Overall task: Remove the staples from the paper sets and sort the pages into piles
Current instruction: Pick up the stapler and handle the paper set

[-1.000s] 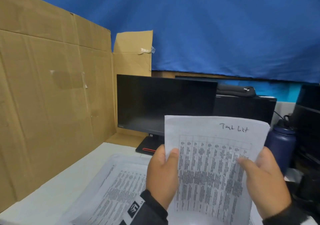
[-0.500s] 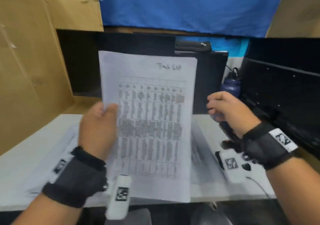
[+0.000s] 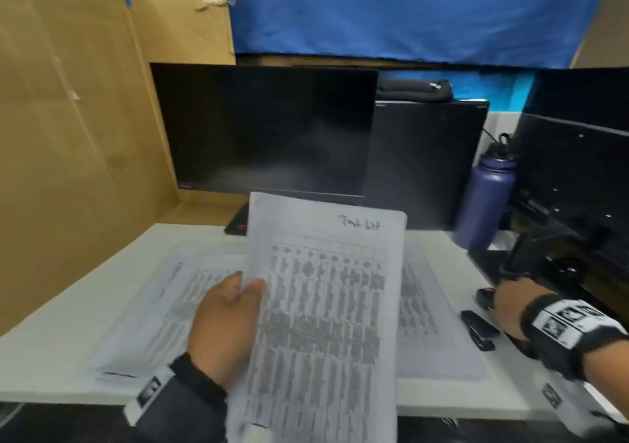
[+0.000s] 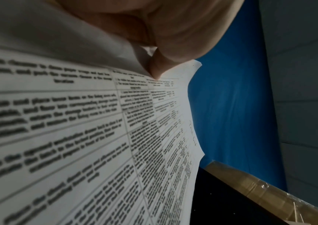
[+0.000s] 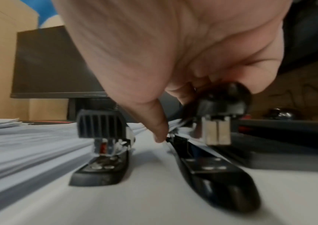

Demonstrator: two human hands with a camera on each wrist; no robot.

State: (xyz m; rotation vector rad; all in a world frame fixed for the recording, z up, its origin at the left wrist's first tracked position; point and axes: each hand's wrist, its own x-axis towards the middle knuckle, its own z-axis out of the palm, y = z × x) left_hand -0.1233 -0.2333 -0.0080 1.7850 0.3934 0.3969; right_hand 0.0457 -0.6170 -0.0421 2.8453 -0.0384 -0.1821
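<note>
Two hands worked at a white tabletop (image 3: 51,347). The left hand (image 3: 224,327) pinched a printed paper set (image 3: 326,323) by its left edge, thumb on top, holding it upright above the tabletop between two paper piles (image 3: 163,303). The right hand (image 5: 173,60) reached down at the right, fingers curled around a black stapler (image 5: 219,152), beside a second stapler (image 5: 104,149).
</note>
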